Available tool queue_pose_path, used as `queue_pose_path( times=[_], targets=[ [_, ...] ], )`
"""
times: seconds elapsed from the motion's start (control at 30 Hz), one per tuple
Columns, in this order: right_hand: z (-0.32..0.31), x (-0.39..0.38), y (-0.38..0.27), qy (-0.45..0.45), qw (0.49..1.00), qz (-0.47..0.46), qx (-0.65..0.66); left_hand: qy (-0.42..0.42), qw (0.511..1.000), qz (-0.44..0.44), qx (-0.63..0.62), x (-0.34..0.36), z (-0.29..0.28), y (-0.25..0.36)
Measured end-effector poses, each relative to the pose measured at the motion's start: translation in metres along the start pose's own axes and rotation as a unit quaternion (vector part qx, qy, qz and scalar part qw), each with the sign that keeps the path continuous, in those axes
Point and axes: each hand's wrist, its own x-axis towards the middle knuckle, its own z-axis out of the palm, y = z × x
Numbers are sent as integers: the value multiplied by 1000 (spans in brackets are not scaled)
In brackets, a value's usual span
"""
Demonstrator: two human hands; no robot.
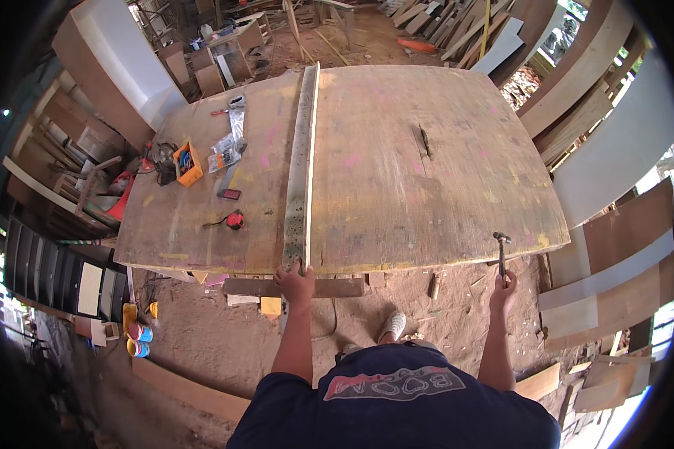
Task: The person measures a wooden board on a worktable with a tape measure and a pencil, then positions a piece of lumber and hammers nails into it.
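My left hand [295,286] grips the near end of a long, narrow speckled board [298,194], which lies front to back across the worn plywood tabletop [374,209]. In my right hand [505,290] is a hammer [502,248], held upright by its handle at the table's front edge, its head over the wood. Left of the board lie a red tape measure [234,220], a red-and-grey tool [229,193], a hand saw [237,112] and plastic bags [225,155]. A dark, narrow piece [425,141] lies on the right half of the tabletop.
An orange bin of tools [189,172] sits at the table's left edge beside a dark power tool [162,161]. Leaning panels [606,157] line the right side. Paint cans [139,346], wood scraps and a plank [180,385] lie on the dirt floor [195,329]. More lumber stands behind.
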Motion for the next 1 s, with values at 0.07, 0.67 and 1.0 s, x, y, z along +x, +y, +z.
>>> queue_pose_path(
  times=[0.07, 0.67, 1.0],
  targets=[
    [13, 23, 0, -1, 1000, -8, -2, -2, 1000, -10, -4, 17, 0, -4],
    [134, 110, -11, -64, 988, -86, -112, -43, 997, -59, -23, 180, -20, -49],
    [134, 63, -74, -149, 951, -211, -172, -34, 986, -132, 93, 310, 16, -83]
  ],
)
